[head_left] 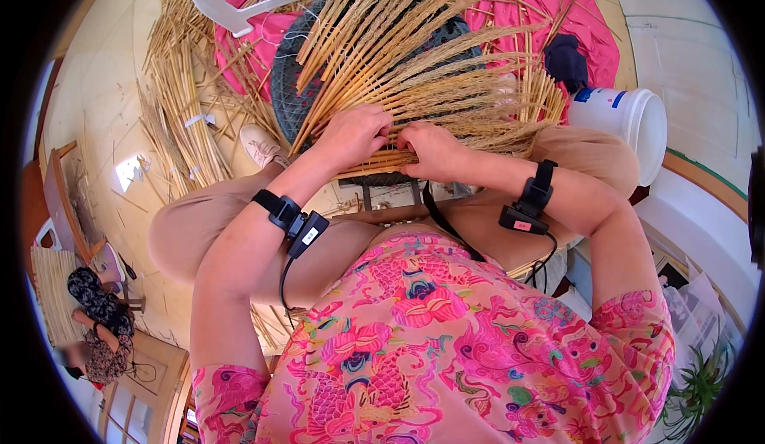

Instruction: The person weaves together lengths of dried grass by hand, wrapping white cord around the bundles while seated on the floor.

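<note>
A fan of tan straw stalks (374,86) with feathery seed heads spreads over a round dark patterned tabletop (285,89) in front of my knees. The stalks lie side by side, their feathery ends pointing away and to the right. My left hand (356,135) is closed with its fingers curled on the stalks at the near edge of the fan. Close beside it, my right hand (434,151) pinches the stalks too, thumb and fingers bent inward. The fingertips of both hands nearly meet, and they partly hide the stalks between them.
Tied straw bundles (187,125) and loose stalks lie on the floor at left. A white stool with a green top (239,6) and pink cloth (586,26) lie beyond the table. A white bucket (637,129) is at right. Far left, another person (107,324) sits by a straw mat (54,293).
</note>
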The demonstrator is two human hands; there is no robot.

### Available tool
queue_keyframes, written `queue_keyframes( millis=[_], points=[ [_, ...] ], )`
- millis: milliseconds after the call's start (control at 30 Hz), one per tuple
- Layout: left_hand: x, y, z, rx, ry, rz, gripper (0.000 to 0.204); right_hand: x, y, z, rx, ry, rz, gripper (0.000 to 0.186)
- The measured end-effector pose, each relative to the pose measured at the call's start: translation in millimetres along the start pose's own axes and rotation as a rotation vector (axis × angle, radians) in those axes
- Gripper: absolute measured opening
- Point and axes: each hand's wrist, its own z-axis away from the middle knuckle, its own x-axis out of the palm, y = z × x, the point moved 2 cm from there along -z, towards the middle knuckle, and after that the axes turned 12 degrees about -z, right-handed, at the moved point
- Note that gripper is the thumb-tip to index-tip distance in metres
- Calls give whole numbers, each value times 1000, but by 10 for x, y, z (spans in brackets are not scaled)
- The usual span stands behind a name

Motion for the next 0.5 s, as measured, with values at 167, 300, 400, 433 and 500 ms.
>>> queue_keyframes(
  millis=[167, 300, 400, 433, 500],
  points=[
    [0, 0, -1, 6, 2, -4, 13, -26, -10, 19, -28, -7, -13, 34],
    [10, 7, 4, -14, -1, -8, 16, -26, -33, 43, -80, -2, 54, 33],
    [-16, -1, 34, -15, -5, 5, 14, -43, -68, 37, -106, -13, 101, 31],
    [-37, 3, 39, -7, -4, 14, 13, -46, -66, 43, -125, -11, 117, 30],
    [-65, -2, 76, -85, -85, -18, 11, -49, -63, 58, -147, 2, 138, 30]
  ],
)
